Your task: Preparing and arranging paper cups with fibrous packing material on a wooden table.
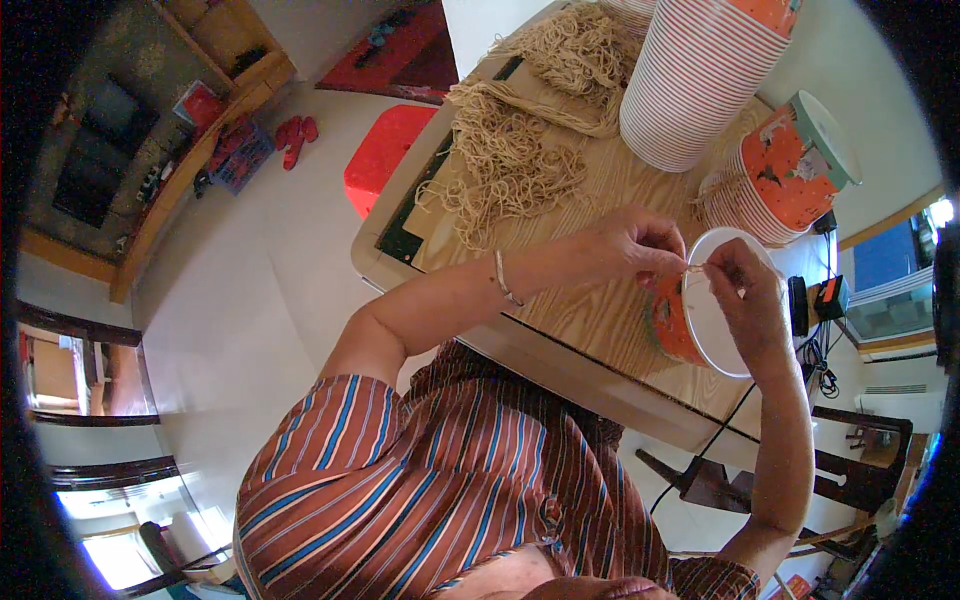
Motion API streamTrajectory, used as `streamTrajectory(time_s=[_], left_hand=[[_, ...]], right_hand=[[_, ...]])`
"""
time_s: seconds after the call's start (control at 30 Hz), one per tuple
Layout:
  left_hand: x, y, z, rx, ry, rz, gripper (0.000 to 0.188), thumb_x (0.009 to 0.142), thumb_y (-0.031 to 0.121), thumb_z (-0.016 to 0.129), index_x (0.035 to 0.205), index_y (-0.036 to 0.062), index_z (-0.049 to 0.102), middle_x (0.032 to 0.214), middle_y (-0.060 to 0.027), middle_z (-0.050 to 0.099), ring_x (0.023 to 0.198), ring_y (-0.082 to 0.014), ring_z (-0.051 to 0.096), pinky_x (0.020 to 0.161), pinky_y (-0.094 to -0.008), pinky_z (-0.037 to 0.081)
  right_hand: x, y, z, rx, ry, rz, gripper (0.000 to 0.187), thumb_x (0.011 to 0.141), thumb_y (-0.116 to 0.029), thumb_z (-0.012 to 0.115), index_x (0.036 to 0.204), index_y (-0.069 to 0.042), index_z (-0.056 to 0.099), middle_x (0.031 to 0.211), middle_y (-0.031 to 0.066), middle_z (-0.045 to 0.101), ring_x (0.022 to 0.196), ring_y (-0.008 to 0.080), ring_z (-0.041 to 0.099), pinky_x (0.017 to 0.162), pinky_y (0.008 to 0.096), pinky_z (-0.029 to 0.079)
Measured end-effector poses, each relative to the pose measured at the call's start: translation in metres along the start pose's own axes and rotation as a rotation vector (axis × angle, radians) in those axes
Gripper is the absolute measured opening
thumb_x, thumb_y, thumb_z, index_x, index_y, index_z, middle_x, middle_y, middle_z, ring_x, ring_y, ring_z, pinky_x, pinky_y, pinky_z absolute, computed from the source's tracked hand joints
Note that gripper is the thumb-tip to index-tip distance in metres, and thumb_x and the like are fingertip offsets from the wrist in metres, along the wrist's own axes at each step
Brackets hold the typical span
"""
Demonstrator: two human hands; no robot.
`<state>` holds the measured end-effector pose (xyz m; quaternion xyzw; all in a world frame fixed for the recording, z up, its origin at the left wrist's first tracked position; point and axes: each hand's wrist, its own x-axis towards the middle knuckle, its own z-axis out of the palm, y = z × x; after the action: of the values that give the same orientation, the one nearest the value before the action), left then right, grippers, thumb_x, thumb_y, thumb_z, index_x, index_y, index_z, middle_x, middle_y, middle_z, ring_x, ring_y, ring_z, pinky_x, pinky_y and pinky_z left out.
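My left hand [648,246] pinches one end of a short beige cord [695,268], its fingers closed at the rim of an orange printed paper bucket [673,318]. My right hand [748,295] pinches the same cord from the other side, over the bucket's white open mouth. The bucket lies tilted on the wood-grain table [590,325], its opening facing right. Part of its inside is hidden behind my right hand. A tangled heap of beige cords [510,165] lies on the table beyond my left forearm.
More cord [575,55] lies at the far edge. A tall stack of nested paper buckets [695,85] and a shorter orange stack [785,170] stand at the back right. Black cables [822,360] hang off the right side. A red stool [385,155] stands left of the table.
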<state>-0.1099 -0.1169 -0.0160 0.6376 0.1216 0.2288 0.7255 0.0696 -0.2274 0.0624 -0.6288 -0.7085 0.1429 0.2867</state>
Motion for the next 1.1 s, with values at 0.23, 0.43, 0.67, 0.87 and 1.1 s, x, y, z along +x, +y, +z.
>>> streamTrajectory(time_s=[0.23, 0.43, 0.67, 0.87, 1.1], left_hand=[[-0.008, -0.014, -0.002, -0.023, -0.001, 0.085, 0.013, 0.09, 0.016, 0.063, 0.096, 0.0041, 0.062, 0.08, -0.0002, 0.062, 0.067, -0.0087, 0.058, 0.06, -0.0234, 0.049], [-0.015, -0.027, 0.002, -0.074, 0.037, 0.078, 0.009, 0.093, 0.009, 0.057, 0.101, 0.0047, 0.057, 0.084, -0.0012, 0.06, 0.073, -0.0105, 0.058, 0.066, -0.0255, 0.05], [-0.015, -0.04, 0.023, -0.028, 0.152, 0.146, 0.009, 0.091, 0.005, 0.058, 0.099, 0.0031, 0.056, 0.078, -0.002, 0.06, 0.069, -0.0088, 0.056, 0.061, -0.0259, 0.049], [-0.021, -0.038, 0.035, 0.133, 0.223, 0.142, 0.014, 0.095, 0.019, 0.057, 0.1, 0.0062, 0.054, 0.087, 0.0003, 0.058, 0.078, -0.0078, 0.055, 0.067, -0.0247, 0.048], [-0.03, -0.004, 0.032, 0.107, 0.351, 0.096, 0.02, 0.089, 0.015, 0.064, 0.105, 0.0044, 0.06, 0.087, -0.0001, 0.057, 0.078, -0.0083, 0.053, 0.068, -0.0261, 0.048]], right_hand=[[-0.004, -0.008, 0.001, -0.042, -0.019, -0.002, 0.007, 0.086, -0.006, 0.06, 0.087, -0.002, 0.054, 0.079, 0.0157, 0.061, 0.068, 0.0297, 0.061, 0.063, 0.0374, 0.048], [-0.006, -0.01, 0.004, -0.111, 0.013, -0.073, 0.01, 0.084, -0.004, 0.06, 0.087, -0.003, 0.051, 0.078, 0.0163, 0.059, 0.068, 0.0329, 0.06, 0.063, 0.0395, 0.048], [-0.005, -0.012, 0.005, 0.253, -0.028, 0.124, 0.01, 0.087, -0.006, 0.06, 0.09, -0.003, 0.051, 0.077, 0.0083, 0.06, 0.07, 0.0163, 0.062, 0.063, 0.0316, 0.051], [-0.003, -0.015, 0.008, 0.417, -0.046, 0.167, 0.009, 0.09, -0.009, 0.059, 0.087, -0.003, 0.053, 0.075, 0.0052, 0.06, 0.07, 0.011, 0.061, 0.063, 0.0275, 0.051], [0.002, -0.008, 0.001, 0.32, -0.082, 0.134, 0.005, 0.087, -0.004, 0.058, 0.085, -0.003, 0.053, 0.071, 0.0036, 0.056, 0.063, 0.0094, 0.055, 0.058, 0.0249, 0.045]])
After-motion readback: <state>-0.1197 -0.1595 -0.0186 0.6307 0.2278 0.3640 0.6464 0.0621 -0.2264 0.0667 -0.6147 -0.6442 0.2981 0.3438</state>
